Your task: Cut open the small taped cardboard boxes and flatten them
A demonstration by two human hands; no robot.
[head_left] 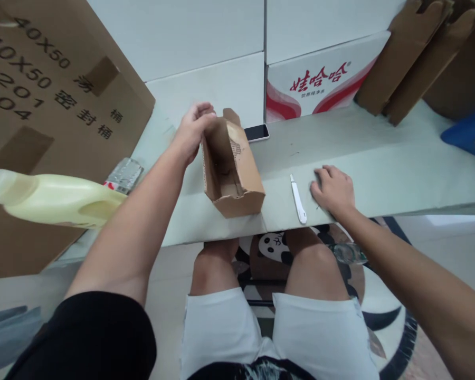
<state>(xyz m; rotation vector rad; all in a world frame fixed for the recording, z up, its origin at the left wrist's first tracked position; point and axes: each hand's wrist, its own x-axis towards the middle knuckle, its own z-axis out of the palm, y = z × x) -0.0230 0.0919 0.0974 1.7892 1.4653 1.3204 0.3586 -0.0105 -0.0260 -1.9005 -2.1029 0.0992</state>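
A small open brown cardboard box (237, 174) lies on its side on the grey board (380, 163) across my lap, its opening facing me. My left hand (192, 132) grips the box's far left edge, fingers curled over the rim. My right hand (332, 190) rests palm down on the board, fingers loosely bent, holding nothing. A white utility knife (298, 199) lies just left of my right hand, a little apart from it. A phone (256, 132) lies flat behind the box.
A large brown carton (43, 95) with printed text stands at left, a pale yellow jug (51, 198) and a clear plastic bottle (122, 174) in front of it. A white-and-red carton (324, 84), folded brown cardboard (411, 58) and a blue object (469, 132) lie behind.
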